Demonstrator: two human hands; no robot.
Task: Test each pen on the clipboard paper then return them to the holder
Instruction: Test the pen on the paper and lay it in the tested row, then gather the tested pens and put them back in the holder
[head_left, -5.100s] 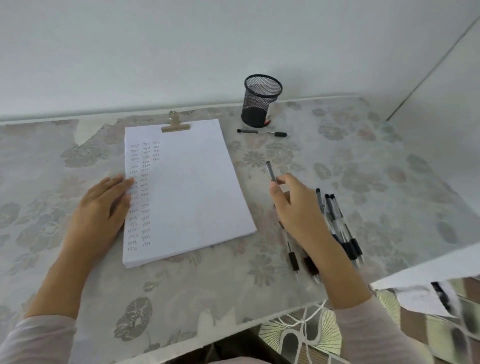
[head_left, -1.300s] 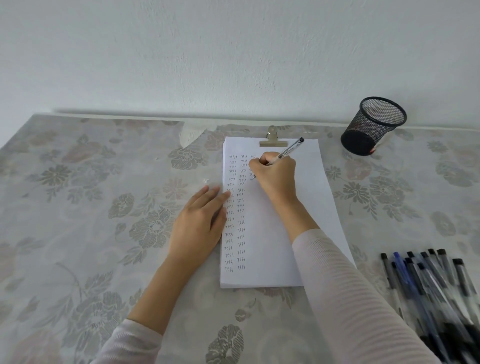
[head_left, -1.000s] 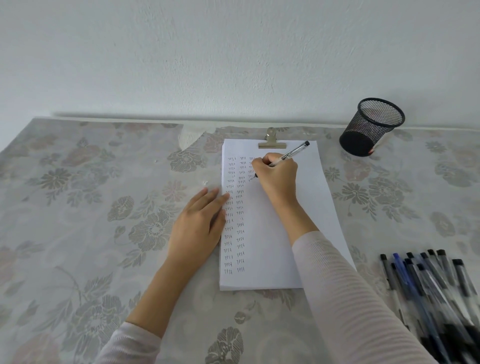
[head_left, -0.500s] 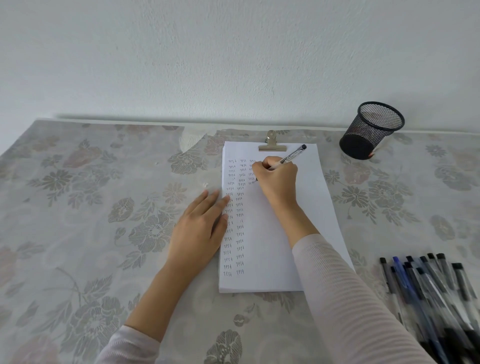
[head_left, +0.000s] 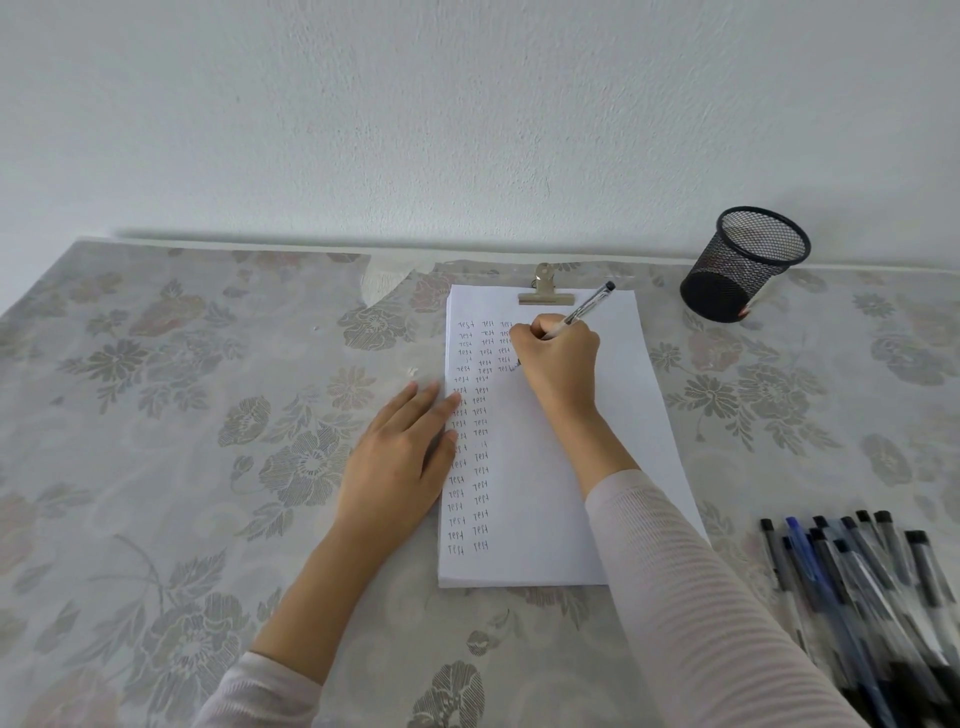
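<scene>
While still pinching the clear pen (head_left: 584, 309) in the right hand (head_left: 558, 358), writing in the third column of the clipboard paper (head_left: 613, 441), keeping the flat left hand (head_left: 400, 462) pressing its left edge, leaving the mesh holder (head_left: 743, 270) well apart.

The right hand (head_left: 558, 358) has been moved from the loose pens (head_left: 857, 582) onto the paper (head_left: 597, 415), just below the clip (head_left: 546, 297). One pen (head_left: 587, 306) is now gripped there, and the third column of marks (head_left: 504, 348) has been extended.

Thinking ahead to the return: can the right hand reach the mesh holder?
Probably yes: only paper and bare table lie between the right hand, holding the pen, and the open-topped holder.
</scene>
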